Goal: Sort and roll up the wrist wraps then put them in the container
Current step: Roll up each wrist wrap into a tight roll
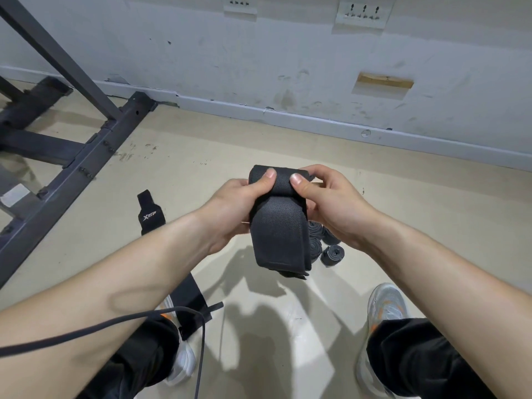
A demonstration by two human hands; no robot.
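Note:
A black wrist wrap hangs in front of me, its top end partly rolled into a thick coil. My left hand grips the coil's left side, thumb on top. My right hand grips the right side, thumb pressed on the roll. The loose tail droops down to about knee height. Several rolled wraps lie on the floor just behind the tail, partly hidden by it. An unrolled black wrap with white lettering lies flat on the floor to the left. I see no container.
A dark metal gym rack frame crosses the floor at left. The grey wall and skirting run behind. My shoes and black trousers are below. Another black strap lies by my left foot, and a black cable crosses my left forearm.

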